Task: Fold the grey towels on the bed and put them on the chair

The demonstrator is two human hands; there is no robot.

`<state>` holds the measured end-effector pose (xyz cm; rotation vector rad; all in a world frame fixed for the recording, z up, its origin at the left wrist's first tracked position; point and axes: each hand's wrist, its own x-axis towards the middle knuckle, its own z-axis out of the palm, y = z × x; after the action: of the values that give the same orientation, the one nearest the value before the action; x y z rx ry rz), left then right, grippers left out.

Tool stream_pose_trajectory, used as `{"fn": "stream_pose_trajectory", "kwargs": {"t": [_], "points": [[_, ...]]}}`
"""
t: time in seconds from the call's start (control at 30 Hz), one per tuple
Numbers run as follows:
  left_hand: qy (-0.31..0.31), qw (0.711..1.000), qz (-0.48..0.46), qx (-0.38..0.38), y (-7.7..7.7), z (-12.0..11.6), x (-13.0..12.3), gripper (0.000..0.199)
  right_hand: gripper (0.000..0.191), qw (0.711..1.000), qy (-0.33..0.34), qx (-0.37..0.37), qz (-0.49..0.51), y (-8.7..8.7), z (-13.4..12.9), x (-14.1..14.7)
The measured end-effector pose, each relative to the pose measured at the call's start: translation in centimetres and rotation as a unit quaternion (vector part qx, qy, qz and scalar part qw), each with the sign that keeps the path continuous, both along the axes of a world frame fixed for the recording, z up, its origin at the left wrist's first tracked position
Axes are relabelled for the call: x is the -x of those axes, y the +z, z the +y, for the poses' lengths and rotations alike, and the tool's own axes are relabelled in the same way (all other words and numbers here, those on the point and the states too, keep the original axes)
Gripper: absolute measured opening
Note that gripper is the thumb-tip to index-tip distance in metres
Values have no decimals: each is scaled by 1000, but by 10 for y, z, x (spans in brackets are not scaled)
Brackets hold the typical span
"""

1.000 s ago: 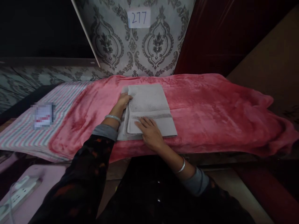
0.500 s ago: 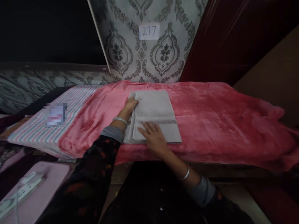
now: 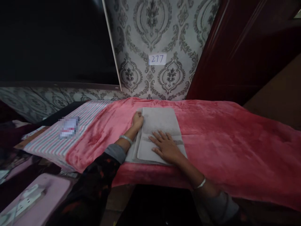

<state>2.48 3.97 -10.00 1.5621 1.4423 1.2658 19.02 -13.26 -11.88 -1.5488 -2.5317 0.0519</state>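
A folded grey towel [image 3: 160,121] with a darker band lies on a pink plush blanket [image 3: 211,135]. My left hand [image 3: 137,121] is at the towel's left edge, its fingers curled in on the layers there; the fingertips are partly hidden. Flat on the lower part of the towel, across the band, rests my right hand [image 3: 166,147], fingers spread and gripping nothing. Under the left forearm, the lower layers of the towel stick out a little beyond the top fold.
A striped cloth [image 3: 50,138] covers the left end, with a blurred-out item [image 3: 69,127] on it. Lower left, a power strip [image 3: 25,201] sits on a pink surface [image 3: 55,185]. A large dark screen [image 3: 56,44] and a paper marked 277 [image 3: 157,59] are at the wall.
The view has tilted up, so everything sits lower. My right hand has slid slightly rightward over the towel, still flat. My left hand's fingers look more curled at the edge.
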Motion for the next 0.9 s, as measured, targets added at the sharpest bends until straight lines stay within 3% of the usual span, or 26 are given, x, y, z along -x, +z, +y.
{"fn": "stream_pose_trajectory", "kwargs": {"t": [0.03, 0.1, 0.2, 0.27, 0.37, 0.63, 0.77, 0.9], "points": [[-12, 998, 43, -45, 2, -5, -1, 53, 56, 1000, 0, -1, 5, -3, 0, 1], [-129, 967, 174, -137, 5, -16, -4, 54, 56, 1000, 2, -3, 16, -6, -1, 1], [-373, 839, 359, -171, 1, -26, -12, 49, 57, 999, 4, -1, 33, -5, -1, 1], [-424, 782, 427, -160, -3, -21, -16, 53, 56, 999, 4, -1, 43, -4, -1, 0], [-390, 767, 486, -154, -7, 2, -20, 60, 56, 999, 3, 1, 47, -4, -2, 0], [-340, 778, 524, -74, -1, 79, -22, 65, 58, 998, 7, 31, 58, -2, -2, -2], [-324, 781, 531, -62, 0, 91, -25, 66, 56, 997, 9, 31, 68, -3, -1, -3], [-241, 794, 557, -31, 2, 90, -33, 64, 56, 997, 8, 32, 75, -3, -1, -2]]}}
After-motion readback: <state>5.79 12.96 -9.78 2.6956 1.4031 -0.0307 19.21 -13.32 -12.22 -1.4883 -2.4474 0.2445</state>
